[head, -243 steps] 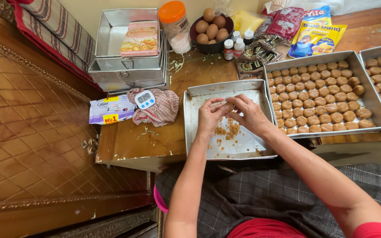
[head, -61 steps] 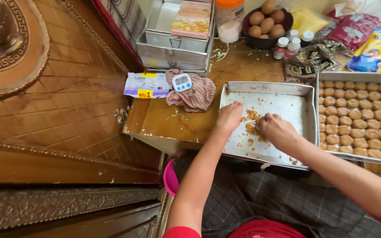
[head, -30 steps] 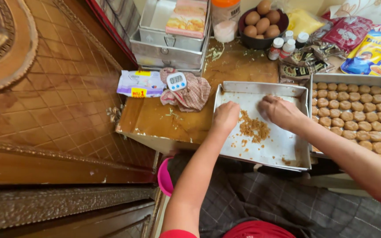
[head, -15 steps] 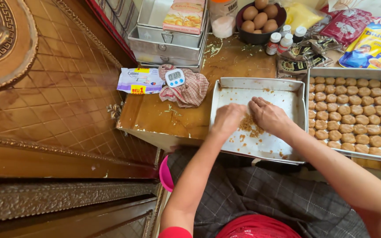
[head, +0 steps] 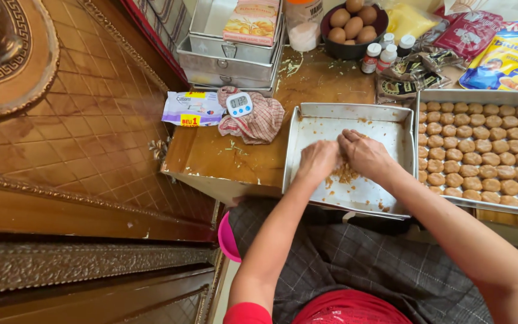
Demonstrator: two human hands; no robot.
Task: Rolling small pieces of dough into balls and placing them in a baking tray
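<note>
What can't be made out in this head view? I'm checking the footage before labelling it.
- Fingertips of the left hand and right hand: curled down, so the grip on the crumbs is hidden.
- Cookie tray: cut off by the right edge.
- Small bottles: labels too small.

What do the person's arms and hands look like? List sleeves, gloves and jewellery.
Both arms are bare from the hands up to short red sleeves near the bottom edge of the view. The left hand and right hand wear no gloves; no rings, bracelets or watch show. No markings are visible.
</note>
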